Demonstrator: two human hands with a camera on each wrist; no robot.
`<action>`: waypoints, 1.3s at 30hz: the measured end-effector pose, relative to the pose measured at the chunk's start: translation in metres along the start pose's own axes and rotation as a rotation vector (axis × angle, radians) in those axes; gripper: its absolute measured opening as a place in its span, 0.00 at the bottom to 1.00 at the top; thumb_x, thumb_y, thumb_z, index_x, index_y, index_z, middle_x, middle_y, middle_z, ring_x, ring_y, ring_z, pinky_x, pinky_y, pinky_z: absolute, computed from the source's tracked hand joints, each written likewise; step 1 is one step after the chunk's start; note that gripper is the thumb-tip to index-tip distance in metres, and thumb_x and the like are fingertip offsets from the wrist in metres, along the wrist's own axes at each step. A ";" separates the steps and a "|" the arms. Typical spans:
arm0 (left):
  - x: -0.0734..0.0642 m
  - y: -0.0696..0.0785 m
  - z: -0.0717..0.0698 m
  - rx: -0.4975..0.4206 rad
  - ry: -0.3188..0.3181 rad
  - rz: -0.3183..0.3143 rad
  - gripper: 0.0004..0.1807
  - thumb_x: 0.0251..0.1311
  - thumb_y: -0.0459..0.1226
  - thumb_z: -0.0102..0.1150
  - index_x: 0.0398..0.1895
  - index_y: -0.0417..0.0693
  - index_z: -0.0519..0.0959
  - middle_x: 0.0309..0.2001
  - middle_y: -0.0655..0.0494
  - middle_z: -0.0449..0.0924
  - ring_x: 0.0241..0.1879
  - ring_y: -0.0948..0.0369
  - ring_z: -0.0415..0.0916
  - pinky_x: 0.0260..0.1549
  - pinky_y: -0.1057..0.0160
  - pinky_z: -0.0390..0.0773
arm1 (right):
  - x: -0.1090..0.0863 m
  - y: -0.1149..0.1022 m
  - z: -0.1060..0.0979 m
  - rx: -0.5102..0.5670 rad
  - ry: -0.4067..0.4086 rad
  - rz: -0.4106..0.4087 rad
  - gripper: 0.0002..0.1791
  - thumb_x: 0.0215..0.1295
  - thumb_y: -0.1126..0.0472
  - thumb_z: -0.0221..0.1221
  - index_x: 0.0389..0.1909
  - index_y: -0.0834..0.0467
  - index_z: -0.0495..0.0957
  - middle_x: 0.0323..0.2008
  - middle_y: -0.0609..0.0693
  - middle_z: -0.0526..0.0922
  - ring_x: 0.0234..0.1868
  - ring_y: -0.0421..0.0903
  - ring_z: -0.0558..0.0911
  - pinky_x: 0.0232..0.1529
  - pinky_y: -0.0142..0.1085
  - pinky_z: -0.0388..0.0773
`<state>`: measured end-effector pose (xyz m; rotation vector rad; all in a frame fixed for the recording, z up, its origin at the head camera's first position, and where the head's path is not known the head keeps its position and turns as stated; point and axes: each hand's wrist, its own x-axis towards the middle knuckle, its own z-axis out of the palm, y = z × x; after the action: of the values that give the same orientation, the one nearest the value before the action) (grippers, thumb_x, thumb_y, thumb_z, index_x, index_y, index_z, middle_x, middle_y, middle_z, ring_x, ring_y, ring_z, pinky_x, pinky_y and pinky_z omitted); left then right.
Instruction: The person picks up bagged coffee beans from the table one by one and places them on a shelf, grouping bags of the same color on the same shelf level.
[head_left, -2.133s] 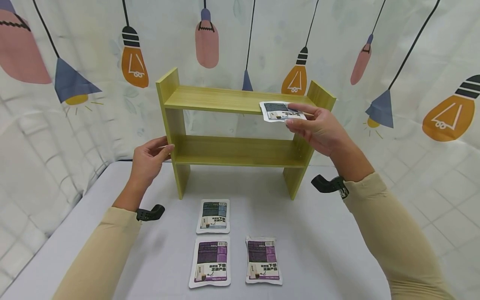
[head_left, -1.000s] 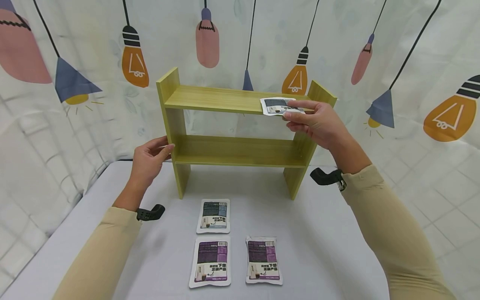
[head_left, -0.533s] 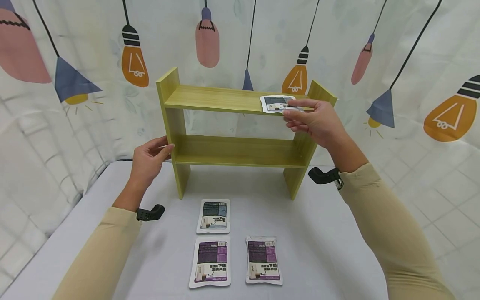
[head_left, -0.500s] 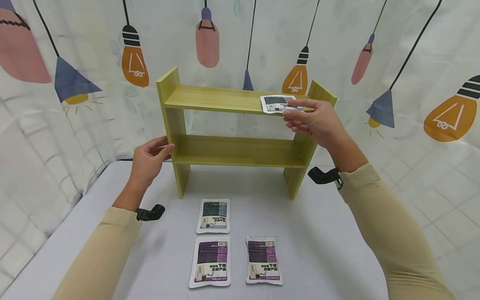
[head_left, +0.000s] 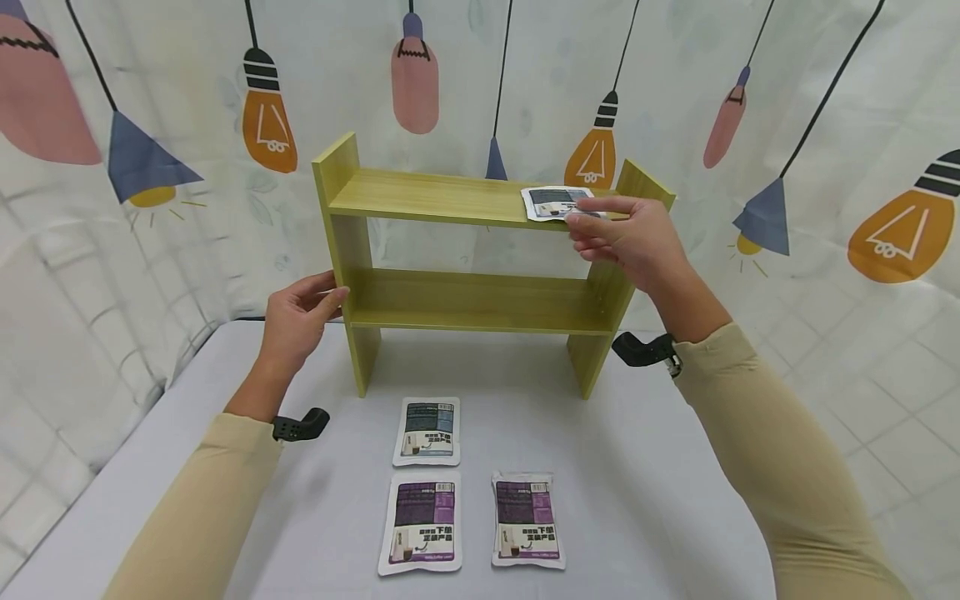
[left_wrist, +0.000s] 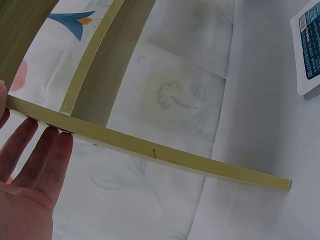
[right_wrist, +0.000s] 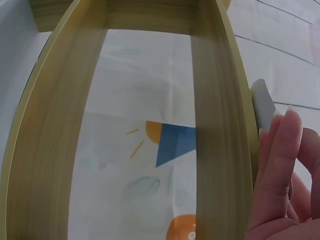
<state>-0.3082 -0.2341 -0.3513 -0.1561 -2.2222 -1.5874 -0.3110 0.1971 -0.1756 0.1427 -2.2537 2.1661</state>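
Observation:
A small wooden two-tier shelf point(head_left: 480, 302) stands on the table. My left hand point(head_left: 296, 321) holds its left side panel, thumb at the front edge; in the left wrist view the fingers point(left_wrist: 56, 160) lie straight along the panel's outer face. At the right end of the top board, my right hand point(head_left: 630, 237) pinches a white pouch point(head_left: 553, 202) with a dark blue label by its right edge. The pouch lies nearly flat, close over the board. From the right wrist camera only the pale edge of the pouch point(right_wrist: 262, 105) shows beyond the fingertips.
On the white tablecloth in front lie a blue-labelled pouch point(head_left: 427, 432) and, nearer, a purple-labelled pouch point(head_left: 422, 523). Right of it is another purple-labelled pouch point(head_left: 527, 521), apparently stacked. A curtain point(head_left: 480, 83) printed with lamps hangs close behind the shelf.
My right hand has moved slightly back with the pouch and tilted it flatter, bringing it over the top board. The left hand, shelf and pouches on the table have stayed put.

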 end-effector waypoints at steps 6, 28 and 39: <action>0.000 0.001 0.000 -0.007 0.001 0.002 0.30 0.67 0.53 0.62 0.71 0.55 0.75 0.68 0.50 0.77 0.49 0.76 0.80 0.48 0.72 0.83 | 0.001 0.000 0.002 -0.050 0.008 -0.029 0.32 0.52 0.56 0.77 0.59 0.59 0.83 0.31 0.52 0.90 0.26 0.45 0.89 0.30 0.32 0.88; 0.000 0.000 0.000 -0.018 -0.001 0.006 0.29 0.68 0.51 0.63 0.70 0.56 0.76 0.67 0.49 0.78 0.48 0.75 0.82 0.50 0.67 0.84 | 0.008 0.001 0.005 -0.176 0.047 -0.110 0.27 0.56 0.55 0.75 0.55 0.61 0.84 0.27 0.51 0.89 0.22 0.44 0.88 0.27 0.33 0.87; 0.001 0.000 0.000 -0.036 -0.003 0.006 0.29 0.68 0.50 0.64 0.70 0.55 0.76 0.67 0.49 0.78 0.47 0.76 0.81 0.44 0.78 0.83 | 0.006 -0.002 0.006 -0.204 0.059 -0.101 0.25 0.58 0.56 0.73 0.56 0.62 0.84 0.25 0.50 0.89 0.23 0.44 0.88 0.26 0.32 0.87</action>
<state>-0.3089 -0.2341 -0.3510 -0.1749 -2.1943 -1.6262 -0.3162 0.1907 -0.1736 0.1832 -2.3607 1.8543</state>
